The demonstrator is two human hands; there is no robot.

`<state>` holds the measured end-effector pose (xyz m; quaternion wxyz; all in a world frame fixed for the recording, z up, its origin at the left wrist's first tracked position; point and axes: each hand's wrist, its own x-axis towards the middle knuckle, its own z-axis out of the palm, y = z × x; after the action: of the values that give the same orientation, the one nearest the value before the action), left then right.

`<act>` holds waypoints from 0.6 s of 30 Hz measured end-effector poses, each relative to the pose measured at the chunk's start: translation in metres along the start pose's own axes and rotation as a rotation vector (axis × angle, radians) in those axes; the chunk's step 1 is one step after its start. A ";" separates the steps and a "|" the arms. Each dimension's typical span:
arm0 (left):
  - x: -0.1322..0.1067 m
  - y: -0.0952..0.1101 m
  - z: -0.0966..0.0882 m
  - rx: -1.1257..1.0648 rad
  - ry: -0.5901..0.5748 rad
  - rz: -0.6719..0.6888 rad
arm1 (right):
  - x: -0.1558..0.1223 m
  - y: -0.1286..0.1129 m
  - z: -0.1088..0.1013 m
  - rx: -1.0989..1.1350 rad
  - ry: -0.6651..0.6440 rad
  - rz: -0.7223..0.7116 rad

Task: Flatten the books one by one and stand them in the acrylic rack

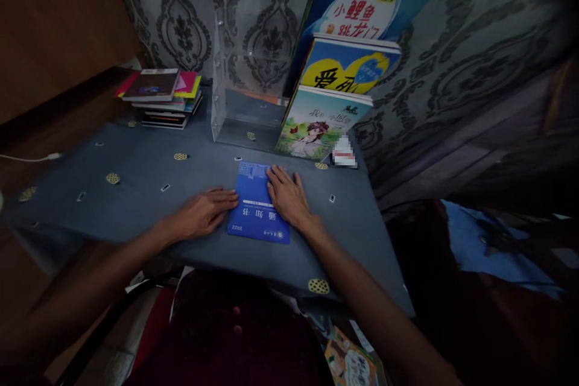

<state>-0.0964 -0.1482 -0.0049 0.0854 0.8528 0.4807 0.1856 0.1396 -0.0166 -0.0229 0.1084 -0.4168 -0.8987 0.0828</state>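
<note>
A thin blue booklet (pixel 256 228) with white print, "2022" among it, lies flat on the cloth-covered table, its lettering upside down to me. My left hand (pixel 205 212) rests at the booklet's left edge, fingers stretched out and fingertips touching it. Across the upper right part of the cover lies my right hand (pixel 289 198), palm down with its fingers extended, hiding some of that side. Neither hand grips anything.
Behind the booklet stands a clear acrylic rack (pixel 244 132). Upright picture books (pixel 316 126) lean at its right, beside a small blurred white object (pixel 344 154). A book stack (pixel 158 99) sits back left. A white cable (pixel 40 158) reaches the left side. More books (pixel 350 362) are below the table.
</note>
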 end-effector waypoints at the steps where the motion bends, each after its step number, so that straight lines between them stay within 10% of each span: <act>1: -0.007 0.007 -0.001 -0.015 0.004 0.020 | 0.000 0.000 0.000 0.002 0.005 0.001; 10: -0.027 0.044 -0.002 -0.020 0.036 0.071 | 0.001 0.003 0.002 0.029 0.015 -0.018; 18: 0.047 0.010 -0.002 0.107 -0.004 -0.043 | 0.006 0.047 0.001 0.406 0.046 -0.048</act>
<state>-0.0672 -0.1139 0.0113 0.0445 0.8458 0.5082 0.1561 0.1702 0.0180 -0.0341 0.2125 -0.3665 -0.8706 0.2500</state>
